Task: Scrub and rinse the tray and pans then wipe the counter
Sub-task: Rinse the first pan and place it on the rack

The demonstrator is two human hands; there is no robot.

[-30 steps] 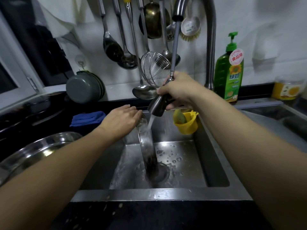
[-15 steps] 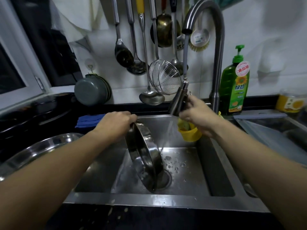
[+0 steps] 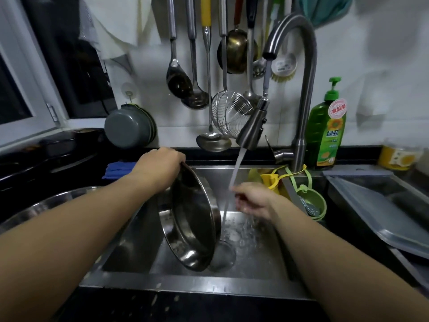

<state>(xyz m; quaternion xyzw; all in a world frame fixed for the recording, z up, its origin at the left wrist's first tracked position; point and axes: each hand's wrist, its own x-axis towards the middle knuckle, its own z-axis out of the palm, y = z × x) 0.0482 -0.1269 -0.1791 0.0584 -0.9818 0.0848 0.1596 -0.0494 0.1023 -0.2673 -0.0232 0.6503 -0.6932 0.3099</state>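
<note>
Pan (image 3: 192,219) stands on edge in my gripping left hand (image 3: 162,165), hollow facing my right hand (image 3: 251,201), loose-fingered and holding nothing, just beside under the stream (image 3: 236,168).

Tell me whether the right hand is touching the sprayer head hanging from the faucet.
Apart. The head view shows the right hand low in the sink under the water stream, while the sprayer head dangles on its hose above it, with a plain gap between them.

right hand (image 3: 251,199) released sprayer (image 3: 251,129), seemingly rinsing
</note>
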